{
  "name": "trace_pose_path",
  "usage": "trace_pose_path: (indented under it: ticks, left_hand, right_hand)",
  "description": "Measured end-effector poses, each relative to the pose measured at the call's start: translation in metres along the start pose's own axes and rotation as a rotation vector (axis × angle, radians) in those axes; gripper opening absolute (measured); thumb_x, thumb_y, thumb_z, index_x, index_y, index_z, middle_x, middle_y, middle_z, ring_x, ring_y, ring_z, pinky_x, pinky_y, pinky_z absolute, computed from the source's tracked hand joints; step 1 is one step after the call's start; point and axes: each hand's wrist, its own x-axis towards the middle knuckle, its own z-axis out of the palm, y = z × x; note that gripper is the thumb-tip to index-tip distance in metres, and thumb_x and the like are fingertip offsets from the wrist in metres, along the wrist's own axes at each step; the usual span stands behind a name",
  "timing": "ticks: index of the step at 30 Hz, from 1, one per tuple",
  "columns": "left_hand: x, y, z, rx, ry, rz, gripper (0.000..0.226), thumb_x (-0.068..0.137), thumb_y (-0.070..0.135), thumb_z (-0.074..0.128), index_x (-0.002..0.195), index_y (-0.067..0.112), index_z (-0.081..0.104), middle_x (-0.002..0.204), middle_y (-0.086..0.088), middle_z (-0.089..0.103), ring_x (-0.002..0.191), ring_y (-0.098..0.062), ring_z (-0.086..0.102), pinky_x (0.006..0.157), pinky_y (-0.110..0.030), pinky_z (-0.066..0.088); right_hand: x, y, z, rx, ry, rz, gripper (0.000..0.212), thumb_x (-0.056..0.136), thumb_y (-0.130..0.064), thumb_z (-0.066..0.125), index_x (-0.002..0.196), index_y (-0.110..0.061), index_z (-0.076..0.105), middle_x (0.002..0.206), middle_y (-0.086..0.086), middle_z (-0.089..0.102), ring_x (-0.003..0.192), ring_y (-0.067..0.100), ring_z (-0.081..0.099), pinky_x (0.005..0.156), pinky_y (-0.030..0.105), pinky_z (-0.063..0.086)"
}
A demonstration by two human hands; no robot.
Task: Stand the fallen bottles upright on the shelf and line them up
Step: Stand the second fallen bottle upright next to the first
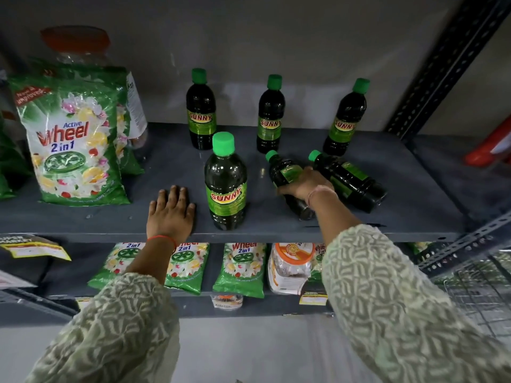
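Dark green bottles with green caps stand and lie on a grey shelf [276, 225]. Three stand upright at the back: one at the left [201, 110], one in the middle [270, 114], one at the right [345, 118]. A fourth upright bottle [226, 183] stands near the front edge. Two bottles lie on their sides, caps pointing back-left: one [284, 172] under my right hand [307, 183], which is wrapped around its middle, and another [351, 181] just to the right of it. My left hand [171, 211] rests flat on the shelf, left of the front bottle.
Green detergent bags [74, 139] stand at the shelf's left, with a clear jar [77, 48] behind them. A slotted metal upright [442, 67] frames the right side. The lower shelf holds more detergent bags [240, 269] and a jar [290, 266].
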Motion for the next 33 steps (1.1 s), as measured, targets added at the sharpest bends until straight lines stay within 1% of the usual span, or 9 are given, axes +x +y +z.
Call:
trace_pose_path:
  ticks: [3, 6, 9, 13, 17, 20, 24, 30, 33]
  left_hand:
    - [0.0, 0.001, 0.002, 0.018, 0.016, -0.008, 0.055, 0.098, 0.037, 0.02, 0.149, 0.018, 0.008, 0.161, -0.003, 0.005, 0.148, -0.027, 0.003, 0.12, -0.042, 0.007]
    - [0.0, 0.0, 0.002, 0.022, 0.026, -0.013, 0.055, 0.098, 0.037, 0.021, 0.149, 0.019, 0.009, 0.161, -0.002, 0.006, 0.148, -0.026, 0.003, 0.121, -0.042, 0.008]
    - [0.0, -0.001, 0.003, 0.031, 0.03, -0.015, 0.055, 0.098, 0.037, 0.02, 0.149, 0.019, 0.008, 0.161, -0.002, 0.006, 0.148, -0.025, 0.003, 0.121, -0.041, 0.008]
    - [0.0, 0.001, 0.003, 0.02, 0.03, -0.023, 0.055, 0.098, 0.038, 0.02, 0.149, 0.02, 0.007, 0.161, -0.001, 0.004, 0.148, -0.024, 0.002, 0.12, -0.04, 0.007]
    - [-0.001, 0.0, 0.002, 0.008, 0.039, -0.022, 0.055, 0.098, 0.037, 0.022, 0.149, 0.021, 0.008, 0.161, 0.0, 0.005, 0.148, -0.024, 0.002, 0.12, -0.04, 0.007]
    - [-0.001, 0.001, 0.002, 0.009, 0.042, -0.024, 0.055, 0.098, 0.037, 0.022, 0.149, 0.022, 0.009, 0.161, 0.0, 0.005, 0.148, -0.024, 0.003, 0.12, -0.039, 0.008]
    - [-0.001, 0.001, 0.003, 0.018, 0.045, -0.024, 0.055, 0.098, 0.038, 0.022, 0.149, 0.022, 0.008, 0.161, 0.001, 0.005, 0.148, -0.024, 0.003, 0.12, -0.04, 0.008]
    - [0.0, 0.0, 0.004, 0.019, 0.034, -0.03, 0.055, 0.098, 0.038, 0.021, 0.149, 0.022, 0.007, 0.161, 0.001, 0.004, 0.148, -0.023, 0.002, 0.121, -0.04, 0.007]
    - [0.0, 0.001, 0.003, 0.019, 0.028, -0.033, 0.055, 0.098, 0.038, 0.021, 0.149, 0.022, 0.007, 0.161, 0.001, 0.004, 0.148, -0.023, 0.002, 0.121, -0.04, 0.008]
  right_hand:
    - [0.003, -0.006, 0.012, 0.099, 0.224, -0.064, 0.075, 0.063, -0.05, 0.076, 0.116, -0.007, 0.045, 0.117, 0.013, 0.062, 0.108, 0.033, 0.059, 0.09, 0.039, 0.048]
    - [0.002, -0.019, 0.034, 0.442, 0.475, -0.175, 0.082, 0.06, -0.049, 0.079, 0.114, -0.002, 0.04, 0.12, 0.019, 0.056, 0.112, 0.037, 0.053, 0.093, 0.047, 0.045]
    - [0.005, -0.026, 0.053, 0.619, 0.577, -0.268, 0.091, 0.056, -0.044, 0.083, 0.12, 0.005, 0.039, 0.12, 0.025, 0.048, 0.115, 0.04, 0.041, 0.101, 0.049, 0.036]
    - [0.012, -0.022, 0.065, 0.679, 0.55, -0.301, 0.097, 0.057, -0.038, 0.084, 0.128, 0.005, 0.034, 0.125, 0.026, 0.04, 0.12, 0.039, 0.035, 0.105, 0.045, 0.032]
    - [0.017, -0.01, 0.062, 0.748, 0.478, -0.343, 0.081, 0.059, -0.024, 0.084, 0.125, -0.003, 0.042, 0.121, 0.015, 0.05, 0.111, 0.024, 0.05, 0.099, 0.031, 0.041]
    - [0.014, -0.002, 0.059, 0.854, 0.368, -0.336, 0.088, 0.064, -0.013, 0.08, 0.137, -0.011, 0.031, 0.126, 0.008, 0.052, 0.112, 0.016, 0.05, 0.104, 0.035, 0.041]
    - [0.013, -0.007, 0.065, 0.613, 0.507, -0.282, 0.119, 0.053, -0.044, 0.085, 0.144, -0.009, 0.016, 0.146, 0.018, 0.028, 0.135, 0.034, 0.025, 0.111, 0.051, 0.022]
    - [0.015, 0.003, 0.063, 0.818, 0.417, -0.291, 0.075, 0.065, -0.01, 0.076, 0.126, -0.011, 0.034, 0.113, 0.005, 0.055, 0.109, 0.03, 0.057, 0.088, 0.034, 0.047]
    - [0.019, 0.009, 0.06, 0.86, 0.305, -0.301, 0.083, 0.063, -0.017, 0.079, 0.131, -0.009, 0.031, 0.121, 0.006, 0.053, 0.116, 0.029, 0.053, 0.091, 0.033, 0.045]
